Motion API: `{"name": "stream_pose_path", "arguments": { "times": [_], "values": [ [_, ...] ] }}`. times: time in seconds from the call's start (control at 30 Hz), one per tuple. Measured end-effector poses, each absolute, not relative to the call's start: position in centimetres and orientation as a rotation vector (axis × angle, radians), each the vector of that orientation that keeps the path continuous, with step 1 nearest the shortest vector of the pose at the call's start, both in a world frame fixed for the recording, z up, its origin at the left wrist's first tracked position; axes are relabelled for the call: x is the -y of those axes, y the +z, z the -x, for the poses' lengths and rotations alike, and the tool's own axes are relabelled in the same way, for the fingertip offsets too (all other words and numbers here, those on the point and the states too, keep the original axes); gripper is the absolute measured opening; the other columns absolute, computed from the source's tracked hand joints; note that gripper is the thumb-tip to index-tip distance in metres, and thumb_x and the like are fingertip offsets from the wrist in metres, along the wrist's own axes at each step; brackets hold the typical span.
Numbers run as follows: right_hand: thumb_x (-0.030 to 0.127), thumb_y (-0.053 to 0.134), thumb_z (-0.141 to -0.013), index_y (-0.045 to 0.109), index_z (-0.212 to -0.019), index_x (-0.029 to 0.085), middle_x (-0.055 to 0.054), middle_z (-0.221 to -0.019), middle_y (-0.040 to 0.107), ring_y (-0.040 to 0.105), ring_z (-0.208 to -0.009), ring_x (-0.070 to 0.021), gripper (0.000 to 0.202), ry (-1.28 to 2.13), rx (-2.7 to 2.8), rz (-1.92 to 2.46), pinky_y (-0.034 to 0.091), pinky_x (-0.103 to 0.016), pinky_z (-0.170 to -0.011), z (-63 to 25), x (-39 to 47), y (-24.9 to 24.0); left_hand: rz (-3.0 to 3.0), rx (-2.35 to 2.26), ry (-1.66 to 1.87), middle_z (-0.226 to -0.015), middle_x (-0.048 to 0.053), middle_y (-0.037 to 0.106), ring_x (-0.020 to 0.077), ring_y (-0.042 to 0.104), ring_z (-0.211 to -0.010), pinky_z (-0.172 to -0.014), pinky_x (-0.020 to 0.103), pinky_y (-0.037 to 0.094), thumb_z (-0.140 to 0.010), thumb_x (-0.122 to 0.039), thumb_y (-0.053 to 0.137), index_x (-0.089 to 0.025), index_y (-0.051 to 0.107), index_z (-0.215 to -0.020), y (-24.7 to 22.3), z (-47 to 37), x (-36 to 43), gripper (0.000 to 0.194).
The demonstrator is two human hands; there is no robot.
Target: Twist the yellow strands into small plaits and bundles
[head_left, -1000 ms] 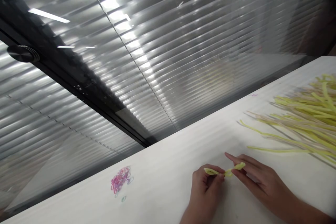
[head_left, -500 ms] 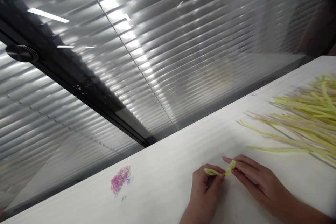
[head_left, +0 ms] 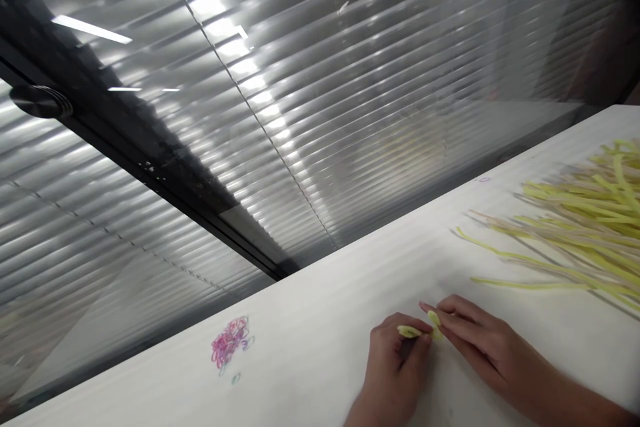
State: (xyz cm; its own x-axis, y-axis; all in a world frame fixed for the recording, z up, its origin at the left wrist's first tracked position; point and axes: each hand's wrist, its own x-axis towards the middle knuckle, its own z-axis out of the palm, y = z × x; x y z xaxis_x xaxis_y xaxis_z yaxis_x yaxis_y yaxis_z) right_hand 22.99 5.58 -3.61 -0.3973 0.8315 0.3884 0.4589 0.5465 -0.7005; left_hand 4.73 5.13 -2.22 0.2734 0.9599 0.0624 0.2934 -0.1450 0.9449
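Observation:
Between my hands, just above the white table, is a short yellow pipe cleaner (head_left: 410, 331) bent into small loops. My left hand (head_left: 397, 367) pinches it between thumb and index finger, with one loop poking out over the knuckle side. Close against it on the right, my right hand (head_left: 493, 347) has its thumb and fingers closed on the loop at the other end. The fingertips of both hands nearly meet and partly cover the middle of the piece, so how it is twisted there cannot be made out.
A pile of long yellow and beige pipe cleaners (head_left: 575, 233) spreads over the table's right side. To the left lies a heap of small pink, purple and teal rubber bands (head_left: 230, 343). Behind the white table (head_left: 310, 320) rises a glass partition with blinds (head_left: 320, 113).
My right hand has shifted slightly left, and its loop has tilted over. My left hand has moved a little to the right, bringing the fingertips closer together.

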Motion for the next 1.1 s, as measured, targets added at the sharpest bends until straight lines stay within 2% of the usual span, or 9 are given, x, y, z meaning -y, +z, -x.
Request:
{"name": "stream_pose_path", "arguments": {
  "times": [0.5, 0.87, 0.97, 1.1],
  "values": [
    [0.023, 0.041, -0.091, 0.062, -0.109, 0.024, -0.004, -0.088, 0.062, 0.062, -0.078, -0.0128, 0.027, 0.65, 2.111, 1.085, 0.052, -0.02, -0.071, -22.7, -5.3, -2.7, -1.707, -1.159, 0.916, -0.082, 0.005, 0.065, 0.0146, 0.059, -0.078, -0.071, 0.025, 0.046, -0.085, -0.019, 0.053, -0.017, 0.066, -0.086, -2.0, -4.8, -5.0, 0.014],
    [0.026, 0.045, -0.09, 0.057, -0.118, 0.025, -0.005, -0.091, 0.065, 0.064, -0.083, -0.0157, 0.031, 0.546, 2.116, 1.057, 0.054, -0.023, -0.074, -23.2, -5.4, -3.8, -1.733, -1.167, 0.873, -0.082, 0.006, 0.067, 0.0161, 0.059, -0.079, -0.074, 0.027, 0.046, -0.087, -0.023, 0.051, -0.018, 0.068, -0.088, -1.2, -5.0, -5.1, 0.018],
    [0.029, 0.047, -0.089, 0.057, -0.117, 0.026, -0.003, -0.088, 0.066, 0.065, -0.077, -0.0139, 0.03, 0.594, 2.048, 1.1, 0.054, -0.02, -0.068, -23.2, -5.4, -4.0, -1.707, -1.179, 0.891, -0.082, 0.007, 0.067, 0.016, 0.06, -0.079, -0.073, 0.027, 0.047, -0.087, -0.024, 0.051, -0.017, 0.068, -0.088, -1.3, -4.9, -5.1, 0.018],
    [0.033, 0.049, -0.088, 0.059, -0.104, 0.026, 0.0, -0.08, 0.065, 0.062, -0.062, -0.0117, 0.02, 0.627, 1.939, 1.218, 0.052, -0.018, -0.056, -23.3, -5.3, -4.2, -1.667, -1.19, 0.87, -0.084, 0.007, 0.067, 0.0167, 0.061, -0.081, -0.073, 0.027, 0.047, -0.086, -0.026, 0.052, -0.017, 0.069, -0.088, -1.4, -4.9, -5.0, 0.019]
  ]
}}
